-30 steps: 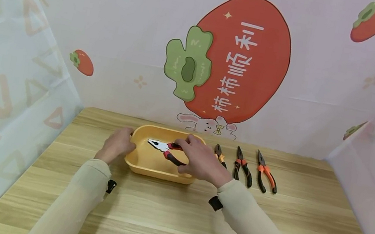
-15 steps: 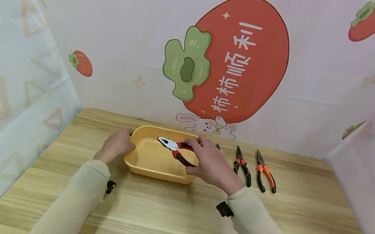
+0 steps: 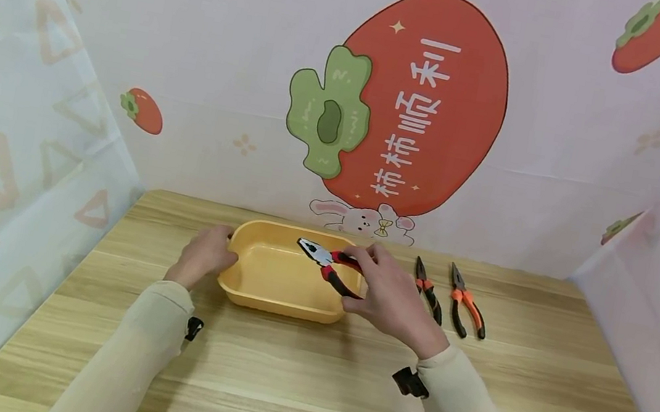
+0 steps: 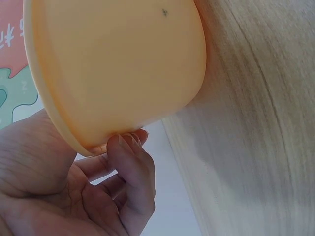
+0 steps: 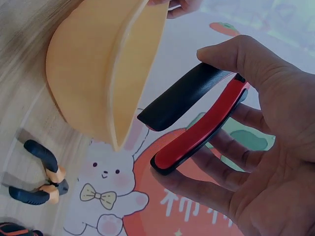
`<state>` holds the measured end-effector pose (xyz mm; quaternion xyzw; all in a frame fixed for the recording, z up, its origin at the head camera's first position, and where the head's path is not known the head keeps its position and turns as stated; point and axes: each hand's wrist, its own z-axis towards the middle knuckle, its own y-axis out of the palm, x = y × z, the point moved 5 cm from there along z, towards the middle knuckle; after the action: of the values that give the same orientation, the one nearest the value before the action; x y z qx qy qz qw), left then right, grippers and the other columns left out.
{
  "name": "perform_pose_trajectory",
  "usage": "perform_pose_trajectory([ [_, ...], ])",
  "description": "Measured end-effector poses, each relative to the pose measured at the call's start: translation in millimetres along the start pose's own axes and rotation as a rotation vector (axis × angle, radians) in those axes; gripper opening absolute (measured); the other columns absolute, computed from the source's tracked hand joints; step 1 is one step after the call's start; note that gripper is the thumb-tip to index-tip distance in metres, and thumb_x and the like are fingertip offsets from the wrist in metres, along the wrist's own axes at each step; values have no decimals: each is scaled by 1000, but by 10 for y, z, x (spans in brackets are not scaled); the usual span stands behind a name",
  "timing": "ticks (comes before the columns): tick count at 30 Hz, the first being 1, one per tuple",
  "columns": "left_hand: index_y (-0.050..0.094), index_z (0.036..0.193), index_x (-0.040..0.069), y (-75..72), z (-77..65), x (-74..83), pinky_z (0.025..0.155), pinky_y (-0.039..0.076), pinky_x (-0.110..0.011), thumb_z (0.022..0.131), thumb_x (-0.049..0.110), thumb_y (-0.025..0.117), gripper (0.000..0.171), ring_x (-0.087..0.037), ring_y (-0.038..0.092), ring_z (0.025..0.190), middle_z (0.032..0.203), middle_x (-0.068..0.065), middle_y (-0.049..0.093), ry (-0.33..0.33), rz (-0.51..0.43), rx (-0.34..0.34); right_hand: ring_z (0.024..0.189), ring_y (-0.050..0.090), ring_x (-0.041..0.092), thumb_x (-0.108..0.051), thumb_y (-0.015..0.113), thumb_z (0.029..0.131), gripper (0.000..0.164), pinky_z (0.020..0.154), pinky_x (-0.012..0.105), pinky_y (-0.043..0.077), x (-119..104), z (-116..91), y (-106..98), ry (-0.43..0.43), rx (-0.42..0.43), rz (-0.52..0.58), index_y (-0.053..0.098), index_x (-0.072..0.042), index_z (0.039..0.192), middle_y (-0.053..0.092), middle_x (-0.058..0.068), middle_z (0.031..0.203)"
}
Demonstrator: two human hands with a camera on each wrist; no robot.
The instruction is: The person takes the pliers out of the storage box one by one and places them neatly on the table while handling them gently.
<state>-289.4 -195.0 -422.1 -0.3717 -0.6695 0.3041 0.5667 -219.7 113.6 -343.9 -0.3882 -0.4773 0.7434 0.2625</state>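
In the head view a yellow plastic basin (image 3: 279,307) stands on the table, its inside bare. My left hand (image 3: 203,257) grips its left end, thumb over the rim and fingers bent against the outer wall (image 4: 118,73). Over the basin's right end my right hand (image 3: 390,297) holds combination pliers (image 3: 321,256) by their red-and-black handles, metal head pointing left. The right wrist view shows the handles (image 5: 206,123) spread apart between thumb and fingers.
Two long-nose pliers (image 3: 429,290) (image 3: 467,300) with orange-and-black handles lie right of my right hand. Another black-and-orange pair (image 5: 58,174) lies beside the basin, hidden behind that hand in the head view. A printed cloth (image 3: 533,220) rises behind the wooden table (image 3: 271,387).
My right hand has moved right with the combination pliers, from over the basin's middle to its right end. It now covers the nearest pliers on the table. My left hand stays on the basin.
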Motion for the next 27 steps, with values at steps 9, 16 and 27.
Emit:
perform_pose_trajectory([
  [9,52,140,-7,1,-1,3,58,48,-33,88,8,57,53,-23,62,72,108,-21,65,-6,-4,3,88,52,19,-28,89,78,72,67,36,46,144,-152,-32,58,0,-5,55,-12,140,54,6,111],
  [16,51,141,-7,0,-13,17,60,50,-33,89,7,57,54,-25,63,75,116,-24,64,-1,-15,-6,87,50,19,-28,88,78,74,66,34,45,261,-269,-14,109,16,6,55,-14,142,55,7,113],
  [27,49,143,-6,17,0,-2,60,50,-34,92,10,56,54,-24,64,75,118,-25,64,6,-8,-4,87,54,22,-26,89,78,73,68,39,48,422,-445,-83,145,51,9,54,-15,141,55,10,119],
])
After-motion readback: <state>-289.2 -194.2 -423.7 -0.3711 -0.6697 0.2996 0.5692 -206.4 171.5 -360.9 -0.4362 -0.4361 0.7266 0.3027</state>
